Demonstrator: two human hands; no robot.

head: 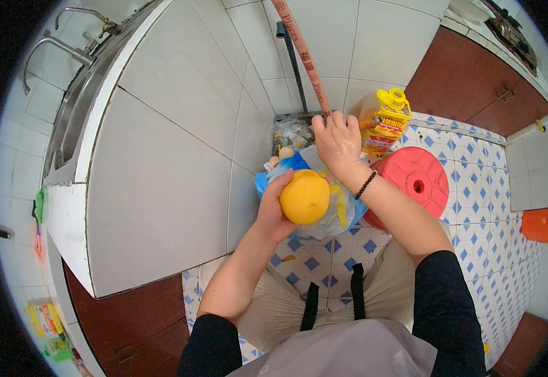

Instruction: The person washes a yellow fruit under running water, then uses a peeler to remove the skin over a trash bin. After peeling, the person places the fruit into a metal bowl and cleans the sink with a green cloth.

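Observation:
My left hand [278, 207] holds a smooth, round yellow fruit [305, 197], its kind unclear, over a bin or heap lined with blue and clear plastic bags [321, 228]. Farther from me, my right hand [339, 143], which looks wet and wears a dark bead bracelet [366, 185], reaches past the bags. Its fingers are by the lower end of a pink printed tube or strip [304, 56]. An orange-brown handle-like piece [368, 123] sticks out to the right of the fingers; whether the hand grips it I cannot tell. Pale rounded scraps [286, 153] lie at the bags' edge.
A yellow-capped plastic jug [387, 122] and a red plastic stool [417, 181] stand to the right. On the left rises a white tiled counter side [170, 165] with a sink and taps [73, 52] above. A dark pipe [295, 70] runs down the wall. Brown cabinets [472, 85] stand at the upper right.

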